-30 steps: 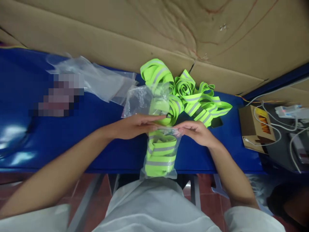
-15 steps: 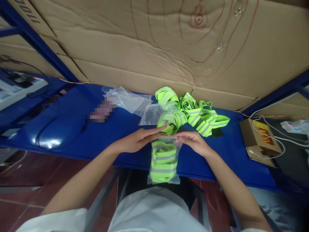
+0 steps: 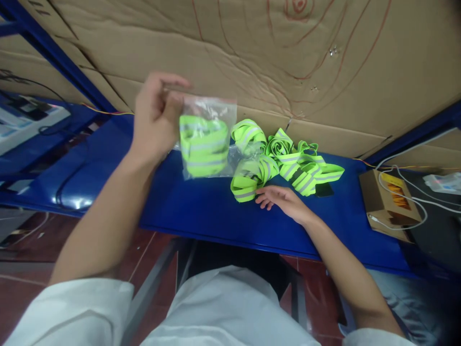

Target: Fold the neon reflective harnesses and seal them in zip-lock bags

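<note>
My left hand is raised above the table's left part, its thumb and fingers closed on the top corner of a clear plastic bag. Inside that bag sits a folded neon-green strap with grey reflective stripes. Low over the tabletop, my right hand holds nothing, its fingers loosely bent and apart. Its fingertips are at the near edge of a pile of loose green reflective straps; I cannot tell whether they touch. Part of another clear bag shows behind the held one.
A blue table runs under everything, with a cardboard wall behind it. On the right stands an open cardboard box with orange contents and a white cable over it. A dark flat piece lies beside the straps.
My left hand has lifted the bagged strap from the table's front edge, up and to the left. My right hand has let go of the bag and stays near the pile.
</note>
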{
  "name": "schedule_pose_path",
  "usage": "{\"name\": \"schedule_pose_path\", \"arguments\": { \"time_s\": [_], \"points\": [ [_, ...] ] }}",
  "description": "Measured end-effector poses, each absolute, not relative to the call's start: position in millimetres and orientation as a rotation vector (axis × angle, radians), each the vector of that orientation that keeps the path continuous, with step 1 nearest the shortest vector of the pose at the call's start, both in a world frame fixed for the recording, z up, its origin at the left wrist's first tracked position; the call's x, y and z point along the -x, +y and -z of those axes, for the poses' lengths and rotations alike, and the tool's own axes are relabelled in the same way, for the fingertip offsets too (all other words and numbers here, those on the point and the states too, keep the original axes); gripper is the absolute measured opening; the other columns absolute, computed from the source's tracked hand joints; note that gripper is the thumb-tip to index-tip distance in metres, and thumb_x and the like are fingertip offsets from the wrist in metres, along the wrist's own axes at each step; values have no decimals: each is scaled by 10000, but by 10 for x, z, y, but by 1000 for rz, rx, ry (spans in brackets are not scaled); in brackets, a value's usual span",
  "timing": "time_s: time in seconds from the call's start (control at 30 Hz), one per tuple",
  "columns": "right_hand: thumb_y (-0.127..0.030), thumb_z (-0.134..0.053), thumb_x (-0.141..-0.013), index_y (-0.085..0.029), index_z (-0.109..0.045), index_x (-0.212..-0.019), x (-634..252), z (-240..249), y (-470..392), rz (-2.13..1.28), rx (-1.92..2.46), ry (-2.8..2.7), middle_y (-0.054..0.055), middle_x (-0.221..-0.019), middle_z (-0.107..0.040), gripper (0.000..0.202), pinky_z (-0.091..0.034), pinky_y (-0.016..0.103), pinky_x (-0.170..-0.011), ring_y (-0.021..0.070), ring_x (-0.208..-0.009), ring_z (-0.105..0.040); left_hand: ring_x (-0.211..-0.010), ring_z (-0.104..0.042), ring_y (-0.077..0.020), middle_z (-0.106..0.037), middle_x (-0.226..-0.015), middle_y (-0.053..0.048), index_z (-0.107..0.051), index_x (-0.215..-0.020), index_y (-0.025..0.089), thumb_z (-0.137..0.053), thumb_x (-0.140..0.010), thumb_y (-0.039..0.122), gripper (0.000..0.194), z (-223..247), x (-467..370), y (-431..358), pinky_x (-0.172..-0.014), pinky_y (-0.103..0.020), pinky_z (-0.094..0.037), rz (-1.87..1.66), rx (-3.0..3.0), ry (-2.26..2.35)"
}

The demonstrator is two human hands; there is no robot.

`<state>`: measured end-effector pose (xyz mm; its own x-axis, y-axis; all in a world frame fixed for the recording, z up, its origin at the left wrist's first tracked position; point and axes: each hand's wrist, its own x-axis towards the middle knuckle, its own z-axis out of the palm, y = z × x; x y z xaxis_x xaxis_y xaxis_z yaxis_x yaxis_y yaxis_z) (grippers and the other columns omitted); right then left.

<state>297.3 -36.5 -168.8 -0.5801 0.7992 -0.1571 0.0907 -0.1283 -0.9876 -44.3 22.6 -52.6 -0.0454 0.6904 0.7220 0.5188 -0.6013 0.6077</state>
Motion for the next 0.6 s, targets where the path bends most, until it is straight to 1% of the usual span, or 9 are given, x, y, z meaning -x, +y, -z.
{"name": "schedule_pose_path", "arguments": {
  "time_s": [0.07, 0.1, 0.17, 0.23, 0.33, 0.4, 0.43, 0.5, 0.6],
  "points": [
    [-636, -691, -920, -177, -746, -1184, -2960, 1720, -362, -1773, 1010, -1638, 115, -1054, -789, 532, -544, 257, -676, 168, -840, -740, -838, -616, -37, -699, -1246, -60, -461, -1422, 139, -456, -1035, 651, 641, 523, 593, 619, -837, -197, -559, -1575, -2068, 1261],
    [-642, -689, -918, -176, -746, -1179, -2958, 1732, -362, -1774, 1015, -1647, 115, -1052, -788, 538, -540, 257, -669, 166, -831, -735, -996, -632, -47, -592, -1444, -86, -364, -1489, 162, -420, -1051, 637, 649, 545, 677, 779, -942, -249, -565, -1467, -2055, 1289],
    [-640, -679, -925, -178, -743, -1182, -2961, 1745, -363, -1766, 1025, -1664, 112, -1054, -783, 533, -538, 258, -666, 163, -830, -728, -1280, -563, -97, -385, -1628, -160, -216, -1557, 129, -351, -1120, 486, 580, 632, 845, 978, -1069, -348, -528, -1275, -2085, 1453],
    [-619, -671, -940, -184, -744, -1184, -2966, 1746, -367, -1762, 1028, -1677, 105, -1053, -781, 504, -544, 257, -678, 159, -841, -722, -1388, -480, -128, -389, -1632, -188, -261, -1551, 70, -417, -1113, 323, 529, 770, 991, 1005, -1152, -429, -466, -904, -2258, 1681],
    [-575, -665, -960, -186, -748, -1180, -2959, 1735, -383, -1757, 1027, -1725, 92, -1038, -780, 454, -551, 251, -704, 148, -850, -716, -1315, -534, -199, -596, -1487, -151, -543, -1418, 78, -765, -862, 217, 615, 1013, 1121, 837, -1218, -620, -321, -509, -2355, 1777],
    [-555, -649, -976, -181, -745, -1179, -2944, 1728, -394, -1734, 1023, -1784, 89, -1040, -781, 436, -555, 243, -710, 142, -853, -718, -1275, -554, -224, -684, -1381, -129, -665, -1287, 99, -823, -739, 171, 575, 1124, 1152, 701, -1235, -692, -193, -385, -2380, 1816],
    [-549, -637, -984, -177, -742, -1179, -2937, 1727, -397, -1714, 1021, -1817, 90, -1044, -782, 433, -559, 239, -705, 141, -853, -721, -1258, -565, -228, -713, -1334, -125, -694, -1247, 104, -804, -738, 161, 524, 1145, 1158, 647, -1239, -689, -177, -349, -2395, 1840],
    [-543, -594, -1008, -169, -736, -1175, -2928, 1731, -398, -1614, 1019, -1895, 91, -1034, -788, 434, -570, 239, -675, 144, -827, -732, -1253, -578, -235, -717, -1317, -138, -688, -1284, 106, -708, -836, 185, 455, 1108, 1152, 576, -1233, -636, -242, -337, -2416, 1894],
    [-529, -519, -1044, -167, -733, -1152, -2925, 1752, -395, -1360, 1052, -1982, 83, -958, -791, 434, -579, 260, -618, 155, -747, -733, -1353, -534, -256, -602, -1477, -171, -548, -1462, 88, -520, -1011, 302, 499, 909, 1067, 493, -1209, -563, -325, -593, -2478, 2019]
  ]
}}
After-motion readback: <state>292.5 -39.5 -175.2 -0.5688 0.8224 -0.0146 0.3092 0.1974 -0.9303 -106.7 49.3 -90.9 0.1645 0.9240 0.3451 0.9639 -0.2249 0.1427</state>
